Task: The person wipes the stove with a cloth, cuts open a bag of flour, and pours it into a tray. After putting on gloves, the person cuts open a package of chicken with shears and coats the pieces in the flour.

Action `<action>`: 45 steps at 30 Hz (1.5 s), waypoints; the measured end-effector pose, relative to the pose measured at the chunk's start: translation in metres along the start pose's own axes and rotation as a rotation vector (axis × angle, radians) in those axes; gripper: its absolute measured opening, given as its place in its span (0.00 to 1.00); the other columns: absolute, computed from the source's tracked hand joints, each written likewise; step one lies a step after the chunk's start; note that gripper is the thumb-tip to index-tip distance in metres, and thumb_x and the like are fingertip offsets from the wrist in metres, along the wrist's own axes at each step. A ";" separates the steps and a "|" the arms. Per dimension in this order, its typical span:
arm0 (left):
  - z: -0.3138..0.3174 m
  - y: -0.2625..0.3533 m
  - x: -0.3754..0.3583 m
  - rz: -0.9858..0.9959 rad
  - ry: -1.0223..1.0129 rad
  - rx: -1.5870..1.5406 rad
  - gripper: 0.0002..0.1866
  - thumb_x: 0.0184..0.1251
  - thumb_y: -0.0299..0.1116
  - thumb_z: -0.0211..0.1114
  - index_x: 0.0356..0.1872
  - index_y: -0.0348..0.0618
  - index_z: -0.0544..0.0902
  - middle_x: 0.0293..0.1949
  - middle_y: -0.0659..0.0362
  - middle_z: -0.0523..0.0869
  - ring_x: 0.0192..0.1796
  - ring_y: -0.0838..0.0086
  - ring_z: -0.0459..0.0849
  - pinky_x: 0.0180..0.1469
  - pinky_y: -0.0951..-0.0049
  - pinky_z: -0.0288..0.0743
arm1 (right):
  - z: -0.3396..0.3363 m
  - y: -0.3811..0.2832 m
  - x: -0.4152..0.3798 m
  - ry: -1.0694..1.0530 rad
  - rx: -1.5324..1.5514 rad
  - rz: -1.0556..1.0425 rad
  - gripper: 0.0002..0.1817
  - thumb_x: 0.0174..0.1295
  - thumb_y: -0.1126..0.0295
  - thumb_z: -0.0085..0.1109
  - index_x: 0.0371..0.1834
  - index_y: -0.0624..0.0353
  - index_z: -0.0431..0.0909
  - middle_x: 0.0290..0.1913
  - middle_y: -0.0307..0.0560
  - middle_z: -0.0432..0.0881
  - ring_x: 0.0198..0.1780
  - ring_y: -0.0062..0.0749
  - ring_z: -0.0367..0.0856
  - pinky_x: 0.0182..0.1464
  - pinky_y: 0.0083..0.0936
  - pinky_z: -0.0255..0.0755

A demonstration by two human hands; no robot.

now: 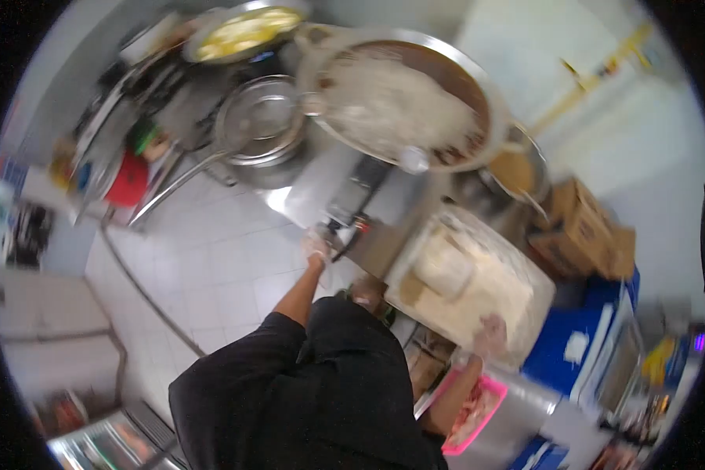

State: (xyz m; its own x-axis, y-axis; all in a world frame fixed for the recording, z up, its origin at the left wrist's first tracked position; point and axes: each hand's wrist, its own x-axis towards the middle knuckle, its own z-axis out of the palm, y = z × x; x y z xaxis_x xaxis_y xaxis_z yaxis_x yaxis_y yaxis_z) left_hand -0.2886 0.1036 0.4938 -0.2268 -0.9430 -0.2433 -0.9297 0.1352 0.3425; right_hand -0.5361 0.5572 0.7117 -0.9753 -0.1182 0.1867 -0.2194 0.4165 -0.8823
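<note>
My left hand [319, 244], in a clear glove, is at the front of the metal stove [333, 184], beside a small knob or valve with a red part [360, 225]. Its fingers are blurred. Gloved too, my right hand [490, 337] is over the near right part of a white tub [531, 270] of pale flour. What it holds, if anything, cannot be made out. A pale rounded container or mound [444, 266] stands in the flour. Below my right forearm is a pink basket [489, 392] with raw meat pieces.
A large pan [403, 102] of foaming oil is at the top. Left of it are a long-handled strainer [262, 117] and a pan of yellow food [251, 35]. Cardboard boxes [583, 231] and a blue cooler [564, 337] stand right. A hose [153, 298] crosses the tiled floor.
</note>
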 end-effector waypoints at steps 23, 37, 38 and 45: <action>-0.480 -0.103 -0.044 -0.065 -0.196 -0.479 0.18 0.66 0.48 0.65 0.34 0.40 0.88 0.27 0.58 0.87 0.23 0.76 0.82 0.27 0.72 0.76 | 0.084 -0.047 -0.035 -0.126 -0.441 -0.096 0.17 0.70 0.60 0.52 0.35 0.68 0.76 0.30 0.49 0.80 0.33 0.31 0.80 0.33 0.28 0.75; -0.447 -0.289 0.475 -0.348 -0.200 -0.979 0.26 0.76 0.47 0.45 0.35 0.30 0.79 0.29 0.48 0.83 0.29 0.64 0.83 0.27 0.68 0.74 | 0.159 -0.144 -0.177 0.010 -0.541 0.491 0.23 0.65 0.54 0.58 0.50 0.65 0.76 0.44 0.57 0.79 0.45 0.46 0.79 0.44 0.40 0.78; -0.433 -0.287 0.487 -0.360 -0.201 -0.979 0.27 0.76 0.50 0.45 0.38 0.31 0.79 0.30 0.49 0.84 0.30 0.63 0.83 0.28 0.67 0.73 | 0.160 -0.143 -0.186 -0.080 -0.684 0.470 0.25 0.63 0.54 0.59 0.53 0.65 0.75 0.48 0.58 0.79 0.48 0.48 0.79 0.46 0.42 0.78; -0.353 -0.273 0.544 -0.482 -0.098 -0.803 0.35 0.75 0.57 0.37 0.29 0.35 0.82 0.21 0.52 0.81 0.24 0.62 0.79 0.30 0.63 0.72 | 0.125 -0.070 -0.300 0.051 -1.169 0.515 0.23 0.65 0.49 0.55 0.48 0.57 0.76 0.42 0.57 0.81 0.41 0.48 0.80 0.41 0.42 0.78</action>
State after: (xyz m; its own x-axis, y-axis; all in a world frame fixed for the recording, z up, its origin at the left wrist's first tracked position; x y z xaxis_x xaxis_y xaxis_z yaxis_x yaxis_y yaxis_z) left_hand -0.0561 -0.5532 0.5883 0.0729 -0.8082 -0.5844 -0.4595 -0.5473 0.6995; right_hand -0.2252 0.4508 0.6630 -0.9484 0.3162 -0.0221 0.3151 0.9481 0.0416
